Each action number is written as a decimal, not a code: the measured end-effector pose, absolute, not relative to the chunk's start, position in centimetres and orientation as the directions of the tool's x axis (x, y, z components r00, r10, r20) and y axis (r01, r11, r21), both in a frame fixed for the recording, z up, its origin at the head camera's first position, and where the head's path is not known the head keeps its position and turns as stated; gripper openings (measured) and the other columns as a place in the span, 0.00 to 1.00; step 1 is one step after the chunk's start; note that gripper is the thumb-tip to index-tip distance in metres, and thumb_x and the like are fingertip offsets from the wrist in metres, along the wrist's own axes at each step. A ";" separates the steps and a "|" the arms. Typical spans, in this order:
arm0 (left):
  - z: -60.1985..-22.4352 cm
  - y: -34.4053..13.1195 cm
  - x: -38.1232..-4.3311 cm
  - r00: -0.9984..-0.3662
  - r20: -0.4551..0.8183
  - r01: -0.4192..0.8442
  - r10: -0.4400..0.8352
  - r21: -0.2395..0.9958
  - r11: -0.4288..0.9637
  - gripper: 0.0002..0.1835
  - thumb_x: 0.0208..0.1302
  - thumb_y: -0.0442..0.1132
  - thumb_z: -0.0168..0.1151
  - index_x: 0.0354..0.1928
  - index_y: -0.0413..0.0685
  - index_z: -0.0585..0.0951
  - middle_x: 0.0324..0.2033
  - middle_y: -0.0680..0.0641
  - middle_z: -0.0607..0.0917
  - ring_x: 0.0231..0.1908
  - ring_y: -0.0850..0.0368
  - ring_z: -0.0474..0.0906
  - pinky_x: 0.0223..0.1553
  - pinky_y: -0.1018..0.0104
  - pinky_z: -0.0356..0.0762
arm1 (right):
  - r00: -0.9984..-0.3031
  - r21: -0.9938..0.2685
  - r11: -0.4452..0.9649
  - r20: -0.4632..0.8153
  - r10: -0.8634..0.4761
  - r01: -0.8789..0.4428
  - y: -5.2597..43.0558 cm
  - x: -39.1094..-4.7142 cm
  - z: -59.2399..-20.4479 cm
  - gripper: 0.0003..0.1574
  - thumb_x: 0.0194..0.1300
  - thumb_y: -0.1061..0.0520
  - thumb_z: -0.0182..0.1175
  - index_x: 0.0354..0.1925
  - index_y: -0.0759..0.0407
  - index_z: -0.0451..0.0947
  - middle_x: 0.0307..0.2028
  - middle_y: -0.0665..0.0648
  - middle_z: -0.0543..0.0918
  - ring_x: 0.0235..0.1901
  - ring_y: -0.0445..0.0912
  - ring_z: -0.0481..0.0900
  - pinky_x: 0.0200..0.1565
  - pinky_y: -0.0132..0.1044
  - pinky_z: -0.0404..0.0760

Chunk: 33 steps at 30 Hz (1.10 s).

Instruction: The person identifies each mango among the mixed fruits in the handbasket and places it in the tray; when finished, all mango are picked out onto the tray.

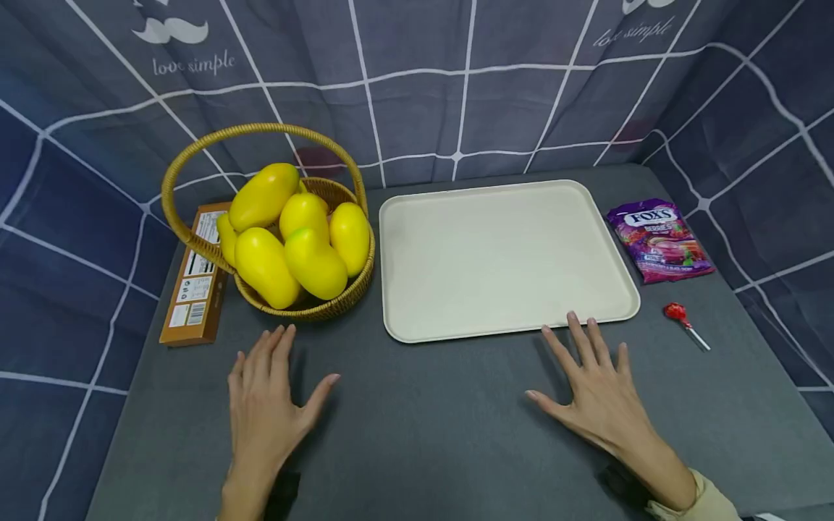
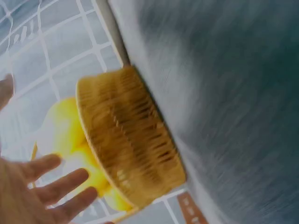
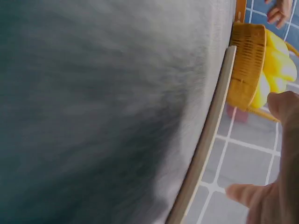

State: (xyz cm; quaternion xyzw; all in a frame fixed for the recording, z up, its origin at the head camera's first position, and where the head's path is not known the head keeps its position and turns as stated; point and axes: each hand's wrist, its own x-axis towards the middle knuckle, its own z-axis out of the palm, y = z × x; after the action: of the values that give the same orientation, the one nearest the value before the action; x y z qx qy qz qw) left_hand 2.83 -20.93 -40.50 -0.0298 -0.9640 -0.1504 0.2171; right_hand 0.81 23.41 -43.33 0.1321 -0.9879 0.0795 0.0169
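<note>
Plump yellow mangoes [image 1: 266, 268] lie heaped in a golden-brown wicker basket [image 1: 355, 291], left of a cream rectangular tray [image 1: 502, 260] with rounded corners. The left hand [image 1: 267, 405], thumb spread wide from its fingers, is near the basket; the right hand [image 1: 601, 394] fans wide by the tray's near edge.

a screened-off workspace (checked cloth [image 1: 417, 112] round a grey table [image 1: 423, 420])

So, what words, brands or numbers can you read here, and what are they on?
"love simple": twice, on the checked backdrop
"FOX'S": purple bag
"BERRIES": same bag, below the brand
Bag's smaller print: too small to read
Labels and barcode on the brown box: too small to read
</note>
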 end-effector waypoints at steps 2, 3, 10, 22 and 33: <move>-39.9 -21.5 2.3 -0.864 0.499 0.136 -0.070 0.365 0.921 0.53 0.56 0.78 0.51 0.71 0.42 0.66 0.61 0.32 0.74 0.59 0.32 0.69 0.55 0.34 0.62 | -0.946 -0.165 0.933 0.111 -0.303 -0.318 22.5 0.2 -43.0 0.67 0.47 0.21 0.63 0.77 0.40 0.50 0.78 0.61 0.47 0.75 0.64 0.46 0.59 0.78 0.55; -39.6 -21.9 2.0 -0.850 0.517 0.139 -0.104 0.410 0.902 0.54 0.55 0.77 0.55 0.71 0.43 0.65 0.61 0.31 0.74 0.58 0.32 0.69 0.53 0.35 0.63 | -0.932 -0.173 0.920 0.148 -0.330 -0.352 21.9 -0.1 -42.8 0.66 0.48 0.21 0.63 0.77 0.41 0.51 0.77 0.61 0.48 0.74 0.64 0.48 0.59 0.76 0.56; -38.5 -24.0 -1.8 -0.862 0.375 0.035 -0.341 0.715 0.698 0.58 0.49 0.54 0.77 0.77 0.58 0.51 0.70 0.38 0.61 0.68 0.41 0.59 0.63 0.39 0.61 | -0.716 -0.231 0.704 0.445 -0.537 -0.672 16.8 -3.1 -41.3 0.48 0.67 0.26 0.47 0.73 0.51 0.62 0.72 0.66 0.60 0.70 0.63 0.60 0.61 0.65 0.66; -41.3 -25.3 -4.4 -0.899 0.251 0.005 -0.359 0.825 0.565 0.64 0.49 0.43 0.78 0.78 0.59 0.42 0.74 0.40 0.51 0.69 0.37 0.59 0.57 0.39 0.66 | -0.495 -0.233 0.446 0.554 -0.670 -0.864 6.4 -9.7 -38.5 0.50 0.56 0.43 0.72 0.72 0.49 0.63 0.73 0.63 0.59 0.67 0.55 0.68 0.62 0.51 0.73; -43.2 -26.1 -4.6 -0.898 0.256 0.020 -0.358 0.836 0.549 0.59 0.49 0.40 0.78 0.78 0.57 0.48 0.74 0.47 0.55 0.63 0.42 0.66 0.51 0.54 0.72 | -0.415 -0.228 0.348 0.548 -0.726 -0.909 -0.8 -14.5 -36.6 0.51 0.56 0.38 0.71 0.71 0.50 0.62 0.73 0.66 0.57 0.67 0.55 0.65 0.64 0.49 0.70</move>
State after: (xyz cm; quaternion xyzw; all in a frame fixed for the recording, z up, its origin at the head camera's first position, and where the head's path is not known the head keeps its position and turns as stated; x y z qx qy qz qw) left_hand -4.63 -26.13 -43.17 0.0987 -0.8563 -0.4645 0.2032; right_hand -14.55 -0.85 -36.55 0.5103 -0.8013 0.2561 0.1788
